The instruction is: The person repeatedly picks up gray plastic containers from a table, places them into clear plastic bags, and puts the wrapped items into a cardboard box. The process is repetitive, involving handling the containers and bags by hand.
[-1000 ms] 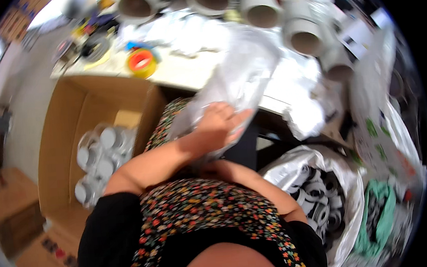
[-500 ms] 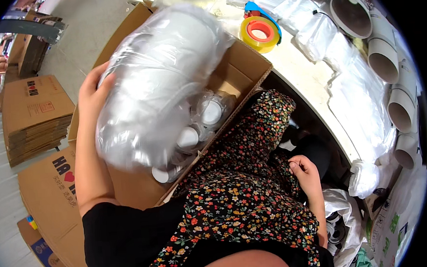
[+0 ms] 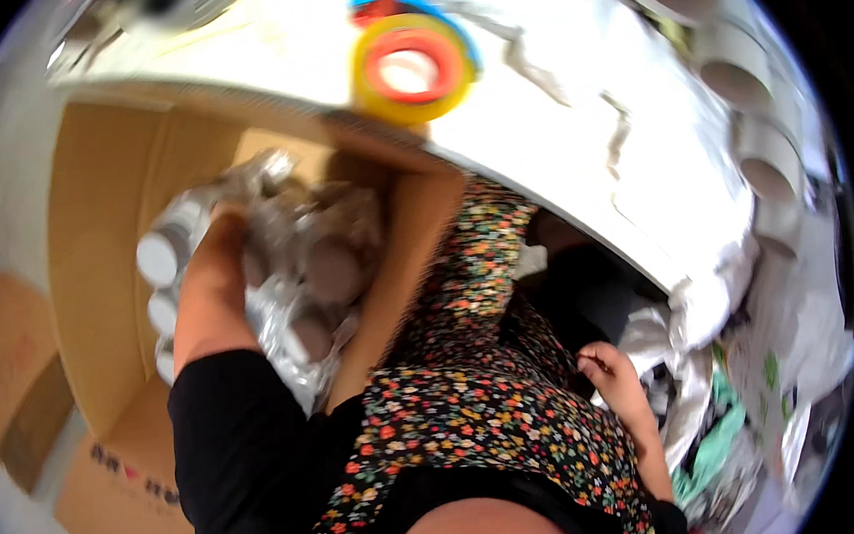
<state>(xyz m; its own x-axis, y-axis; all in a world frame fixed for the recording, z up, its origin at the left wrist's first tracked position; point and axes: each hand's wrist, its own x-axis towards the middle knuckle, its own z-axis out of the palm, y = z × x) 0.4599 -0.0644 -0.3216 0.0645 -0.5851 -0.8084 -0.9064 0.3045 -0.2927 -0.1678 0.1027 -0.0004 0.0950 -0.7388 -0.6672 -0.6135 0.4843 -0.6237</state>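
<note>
My left hand (image 3: 229, 214) reaches down into an open cardboard box (image 3: 107, 282). Its fingers are hidden and blurred among plastic-wrapped pieces. Left of that forearm are white round-ended cylinders (image 3: 158, 258). On its other side lie more cylinders (image 3: 333, 271), shaded and wrapped in crinkled clear film (image 3: 285, 313). My right hand (image 3: 611, 373) rests low at the right, beside my floral apron (image 3: 489, 413). Its fingers are curled in, and nothing shows in them.
Across the box's far side runs a white table (image 3: 259, 49) bearing a yellow tape roll (image 3: 367, 81) in a blue-and-red dispenser. Grey-white pipes (image 3: 733, 72) line the right, near white plastic bags (image 3: 680, 167). Flattened cartons (image 3: 2, 351) stand at left; a sack of scraps (image 3: 695, 417) lies lower right.
The large clear bag of white cylinders is no longer held up over the box. My left hand has gone down inside it. The view has shifted; my right hand stays curled.
</note>
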